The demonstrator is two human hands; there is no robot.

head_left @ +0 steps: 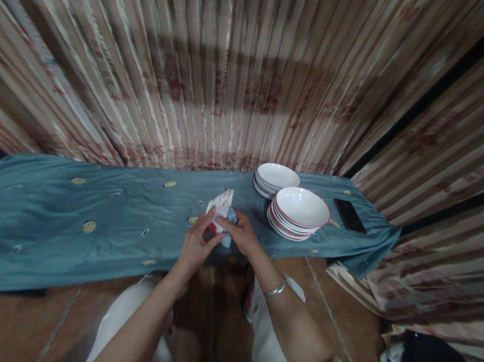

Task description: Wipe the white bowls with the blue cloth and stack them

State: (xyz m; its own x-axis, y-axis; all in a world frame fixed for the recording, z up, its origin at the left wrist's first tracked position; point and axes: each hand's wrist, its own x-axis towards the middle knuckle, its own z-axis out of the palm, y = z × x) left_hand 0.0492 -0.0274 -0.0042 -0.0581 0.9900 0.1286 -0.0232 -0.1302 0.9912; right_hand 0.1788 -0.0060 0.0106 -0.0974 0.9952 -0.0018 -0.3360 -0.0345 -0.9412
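Note:
A small white bowl (223, 200) with red markings is held tilted on its side above the table's front edge. The fingers of my left hand (197, 243) are closed on its near left side. My right hand (242, 234) grips a light blue cloth (227, 241) that is bunched against the bowl, and its fingertips also reach the bowl's side. The bowl's inside is turned away from view. To the right of my hands stands a stack of red-rimmed white bowls (301, 207), with a stack of dark-rimmed white dishes (277, 176) just behind it.
A long table under a blue-green patterned cloth (117, 211) runs across in front of me. On its right end lies a black phone (350, 215). Pleated striped curtains (215, 81) hang behind and to the right. A dark bag-like object (434, 359) is on the floor at lower right.

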